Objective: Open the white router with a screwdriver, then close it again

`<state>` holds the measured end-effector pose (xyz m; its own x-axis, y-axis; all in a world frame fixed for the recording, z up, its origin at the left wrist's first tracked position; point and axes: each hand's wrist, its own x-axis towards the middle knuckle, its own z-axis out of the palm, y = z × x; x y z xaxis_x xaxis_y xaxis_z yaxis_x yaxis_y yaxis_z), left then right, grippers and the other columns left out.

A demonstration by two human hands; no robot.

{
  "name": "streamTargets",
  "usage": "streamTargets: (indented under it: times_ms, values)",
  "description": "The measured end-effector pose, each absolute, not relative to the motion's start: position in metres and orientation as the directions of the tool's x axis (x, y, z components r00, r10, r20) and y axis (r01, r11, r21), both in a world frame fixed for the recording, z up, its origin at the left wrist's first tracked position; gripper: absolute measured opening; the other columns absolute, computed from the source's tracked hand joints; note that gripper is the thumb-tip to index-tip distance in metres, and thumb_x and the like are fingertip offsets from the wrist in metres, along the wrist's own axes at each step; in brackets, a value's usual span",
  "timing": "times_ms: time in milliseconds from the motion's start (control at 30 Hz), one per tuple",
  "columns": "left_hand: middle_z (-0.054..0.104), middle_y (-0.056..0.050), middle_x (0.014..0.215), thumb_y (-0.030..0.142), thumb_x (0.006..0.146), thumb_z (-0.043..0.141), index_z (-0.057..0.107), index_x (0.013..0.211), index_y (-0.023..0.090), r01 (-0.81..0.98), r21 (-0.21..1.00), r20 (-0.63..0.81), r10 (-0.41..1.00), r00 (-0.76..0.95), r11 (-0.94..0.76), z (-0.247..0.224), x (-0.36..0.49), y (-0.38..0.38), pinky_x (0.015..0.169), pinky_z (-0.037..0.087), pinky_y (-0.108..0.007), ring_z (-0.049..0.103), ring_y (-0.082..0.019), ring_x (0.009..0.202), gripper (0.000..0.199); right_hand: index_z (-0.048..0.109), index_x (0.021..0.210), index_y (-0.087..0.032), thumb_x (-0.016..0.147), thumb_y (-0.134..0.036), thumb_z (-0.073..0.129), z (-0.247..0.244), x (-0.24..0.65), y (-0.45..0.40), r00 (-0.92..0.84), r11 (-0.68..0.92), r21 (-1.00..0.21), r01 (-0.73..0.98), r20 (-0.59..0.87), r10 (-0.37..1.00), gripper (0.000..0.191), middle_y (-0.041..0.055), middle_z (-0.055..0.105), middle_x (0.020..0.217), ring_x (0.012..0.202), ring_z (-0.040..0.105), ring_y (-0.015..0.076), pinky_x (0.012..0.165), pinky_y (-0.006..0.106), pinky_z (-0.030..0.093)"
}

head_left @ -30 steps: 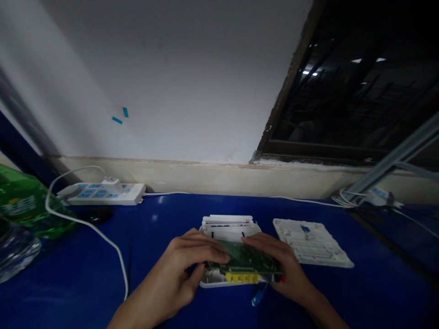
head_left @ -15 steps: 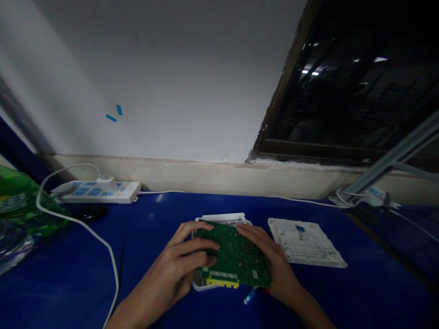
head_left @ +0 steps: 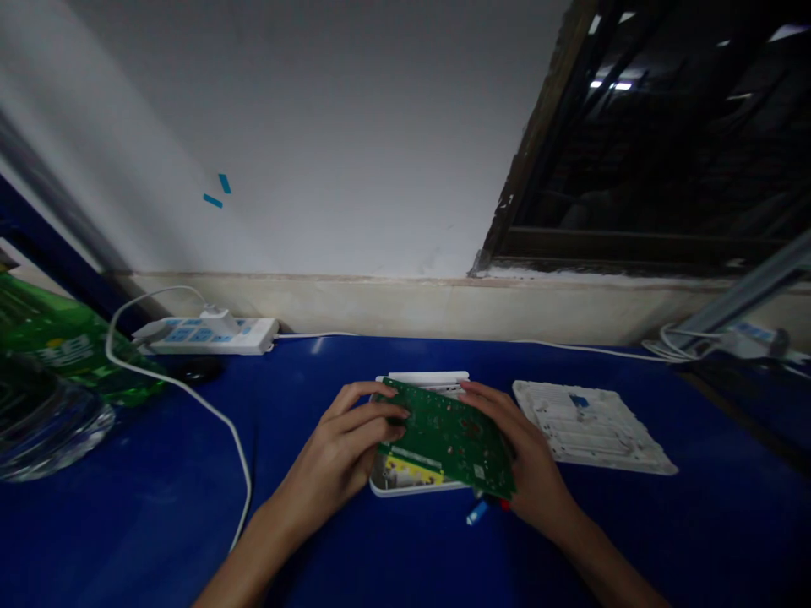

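A green circuit board (head_left: 443, 431) with a yellow connector strip (head_left: 411, 470) along its near edge is held between my two hands. My left hand (head_left: 355, 431) grips its left side, fingertips on the upper face and thumb hidden. On the right edge, my right hand (head_left: 523, 447) has its fingers over the far corner and its palm at the side. Beneath the tilted board lies a white plastic housing (head_left: 383, 490), mostly covered by it. A small blue-handled tool (head_left: 476, 513) and something red stick out under the board's near right corner.
A white ribbed cover (head_left: 596, 426) lies on the blue table (head_left: 355, 566) to the right. At the back left are a power strip (head_left: 259, 336) with a white cable, a dark mouse-like object (head_left: 199, 369) and green bottles (head_left: 76, 346). A metal frame leg (head_left: 728, 304) stands at the back right.
The board has turned and tilted, its right side lower, so more of the housing's near edge shows. Both hands still hold it. The whole view has shifted slightly.
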<state>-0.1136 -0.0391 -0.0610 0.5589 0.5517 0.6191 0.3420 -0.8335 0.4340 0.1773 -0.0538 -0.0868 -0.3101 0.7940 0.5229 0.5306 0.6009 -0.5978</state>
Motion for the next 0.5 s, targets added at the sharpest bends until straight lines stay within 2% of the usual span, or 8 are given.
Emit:
streamTargets:
  times_ms: [167,333,400,500]
  values:
    - [0.074,-0.008,0.117,0.0,0.095,0.052,0.066,0.117,0.023,0.288,0.512,0.592,0.576,0.564,-0.809,-0.053,-0.113,-0.039,0.106,0.049,-0.048,0.056,-0.026,0.129,0.034,0.061,0.136,-0.031,0.084,-0.023,0.069,-0.084,0.179,-0.052,-0.327,0.638,-0.601,0.481,0.553,0.767,0.053,0.011,0.063,0.139,0.129,0.059,0.0333,0.108,0.05,0.047]
    - [0.074,-0.006,0.114,0.003,0.096,0.056,0.065,0.116,0.022,0.26,0.545,0.587,0.584,0.56,-0.797,-0.046,-0.112,-0.044,0.104,0.052,-0.039,0.064,-0.021,0.12,0.029,0.062,0.134,-0.03,0.082,-0.02,0.068,-0.078,0.179,-0.051,-0.334,0.634,-0.631,0.447,0.54,0.772,0.053,0.0094,0.069,0.13,0.125,0.062,0.0306,0.111,0.05,0.044]
    - [0.074,-0.006,0.115,0.004,0.096,0.057,0.064,0.115,0.022,0.278,0.541,0.574,0.59,0.568,-0.794,-0.045,-0.113,-0.045,0.101,0.054,-0.035,0.067,-0.02,0.116,0.027,0.061,0.134,-0.03,0.081,-0.017,0.069,-0.077,0.179,-0.052,-0.334,0.626,-0.639,0.447,0.53,0.78,0.055,0.0086,0.07,0.128,0.12,0.065,0.029,0.106,0.048,0.048]
    - [0.075,-0.006,0.116,0.007,0.096,0.057,0.065,0.116,0.023,0.339,0.518,0.565,0.612,0.554,-0.785,-0.044,-0.115,-0.047,0.098,0.056,-0.03,0.071,-0.019,0.111,0.027,0.062,0.133,-0.029,0.079,-0.014,0.071,-0.078,0.177,-0.055,-0.317,0.577,-0.679,0.454,0.482,0.817,0.057,0.008,0.069,0.128,0.117,0.066,0.0267,0.086,0.037,0.058]
